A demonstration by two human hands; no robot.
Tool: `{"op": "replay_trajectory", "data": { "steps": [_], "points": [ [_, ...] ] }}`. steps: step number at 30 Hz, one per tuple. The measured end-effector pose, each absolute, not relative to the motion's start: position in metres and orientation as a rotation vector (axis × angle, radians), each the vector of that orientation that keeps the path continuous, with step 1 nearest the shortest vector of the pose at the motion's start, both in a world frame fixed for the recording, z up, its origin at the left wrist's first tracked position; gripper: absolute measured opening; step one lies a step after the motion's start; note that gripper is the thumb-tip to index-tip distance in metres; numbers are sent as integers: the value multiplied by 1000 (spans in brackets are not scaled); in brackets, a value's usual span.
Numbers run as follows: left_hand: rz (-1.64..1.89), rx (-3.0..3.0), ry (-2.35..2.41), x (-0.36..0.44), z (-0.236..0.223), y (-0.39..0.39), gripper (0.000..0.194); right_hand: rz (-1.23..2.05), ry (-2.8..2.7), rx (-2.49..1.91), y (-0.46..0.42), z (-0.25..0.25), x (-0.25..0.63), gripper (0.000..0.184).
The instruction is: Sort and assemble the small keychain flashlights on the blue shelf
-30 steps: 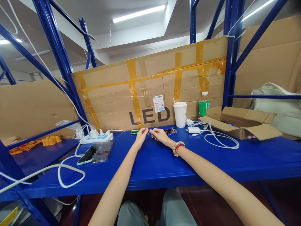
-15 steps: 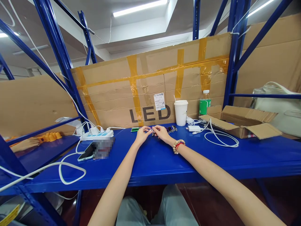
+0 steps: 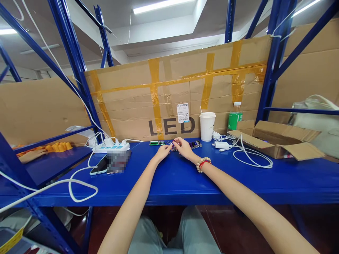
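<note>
My left hand (image 3: 163, 152) and my right hand (image 3: 183, 147) meet at the back of the blue tabletop (image 3: 169, 180). Their fingertips are pinched together around a small item, mostly hidden, with a bit of purple showing. Just right of and behind the fingers lies a row of small dark and purple metallic pieces (image 3: 195, 144), partly covered by my right hand. To the left of the hands are small green strips (image 3: 156, 143), flat on the table. A bead bracelet and a red cord (image 3: 203, 164) circle my right wrist.
A white paper cup (image 3: 207, 127), a green-labelled bottle (image 3: 235, 116), white cables (image 3: 251, 158) and an open cardboard box (image 3: 278, 139) stand to the right. On the left are a power strip (image 3: 113, 148) and a phone (image 3: 100, 165). Another person's hand (image 3: 33, 155) rests at the far left.
The camera view has shifted slightly, so the scene sits a little further right. My left fingers have lowered slightly against the right ones; both hands stay pinched together.
</note>
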State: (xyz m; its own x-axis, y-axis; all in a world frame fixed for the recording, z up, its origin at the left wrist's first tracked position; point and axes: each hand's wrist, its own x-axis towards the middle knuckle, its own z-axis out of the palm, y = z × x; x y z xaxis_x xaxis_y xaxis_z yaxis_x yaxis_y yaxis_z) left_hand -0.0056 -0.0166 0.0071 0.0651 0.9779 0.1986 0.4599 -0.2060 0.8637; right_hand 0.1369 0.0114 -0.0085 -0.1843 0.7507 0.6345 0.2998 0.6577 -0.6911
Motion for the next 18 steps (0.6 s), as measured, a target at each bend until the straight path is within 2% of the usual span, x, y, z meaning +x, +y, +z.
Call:
{"op": "replay_trajectory", "data": {
  "steps": [5,11,18],
  "points": [
    [1174,1548,1423,-5,11,-20,34,463,-1832,-850,11,-9,138,16],
    [1216,1520,1453,-9,14,-18,36,352,-1959,-804,10,-7,140,8],
    [1265,1851,1724,-13,9,-13,33,415,-2000,-866,7,-6,137,32]
  ]
}}
